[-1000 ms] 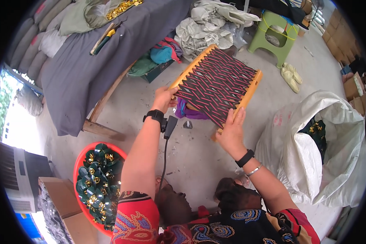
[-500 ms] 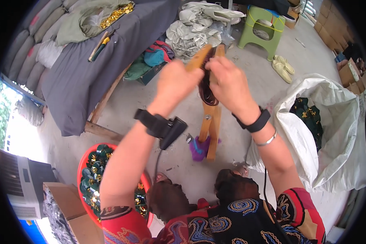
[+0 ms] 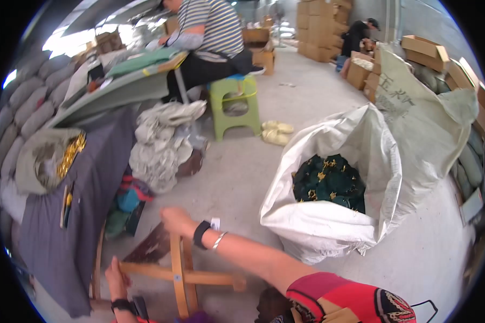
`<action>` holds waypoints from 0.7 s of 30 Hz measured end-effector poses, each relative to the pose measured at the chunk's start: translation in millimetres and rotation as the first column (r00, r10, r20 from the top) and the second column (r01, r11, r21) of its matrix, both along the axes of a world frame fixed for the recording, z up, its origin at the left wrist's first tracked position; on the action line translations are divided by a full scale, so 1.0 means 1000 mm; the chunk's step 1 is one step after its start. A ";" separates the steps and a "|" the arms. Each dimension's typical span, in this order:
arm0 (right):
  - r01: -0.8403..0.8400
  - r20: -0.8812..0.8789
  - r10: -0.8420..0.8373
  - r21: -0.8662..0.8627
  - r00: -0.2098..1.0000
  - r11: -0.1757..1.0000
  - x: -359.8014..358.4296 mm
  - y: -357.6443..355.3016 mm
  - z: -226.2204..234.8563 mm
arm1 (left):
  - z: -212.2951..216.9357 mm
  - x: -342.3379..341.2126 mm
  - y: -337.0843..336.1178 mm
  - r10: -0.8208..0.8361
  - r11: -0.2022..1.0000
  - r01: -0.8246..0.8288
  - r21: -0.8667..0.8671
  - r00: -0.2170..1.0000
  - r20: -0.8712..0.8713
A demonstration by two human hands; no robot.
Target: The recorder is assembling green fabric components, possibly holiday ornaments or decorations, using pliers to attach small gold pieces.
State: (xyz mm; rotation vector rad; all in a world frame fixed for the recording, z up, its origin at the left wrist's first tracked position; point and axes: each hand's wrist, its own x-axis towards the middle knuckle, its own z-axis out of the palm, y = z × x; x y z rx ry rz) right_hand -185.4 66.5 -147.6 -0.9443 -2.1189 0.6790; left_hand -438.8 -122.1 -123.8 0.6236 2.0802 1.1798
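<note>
A wooden folding stool with crossed legs is spread apart in front of me, tilted on its side in this view. Its dark brown seat stretches between the two top bars. My left hand is closed on one end of the frame, at the lower left. On the other top end, my right hand is closed, with that arm reaching across from the right. A bit of purple material shows by the stool's lower leg.
An open white woven sack holds dark green and gold decorations. At left, a grey cloth-covered table carries tools. A crumpled cloth pile, green plastic stool and yellow shoes lie beyond. Two other people are farther back.
The folding stool has gone from folded to spread, and my hands have moved apart on it. The view has swung up and right, bringing the other people and more sack into sight.
</note>
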 end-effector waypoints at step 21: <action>-0.348 -0.195 0.311 -0.204 0.930 0.915 0.108 -0.113 -0.063 | -0.013 0.081 -0.124 -0.443 0.871 0.478 -0.116 0.662 -0.605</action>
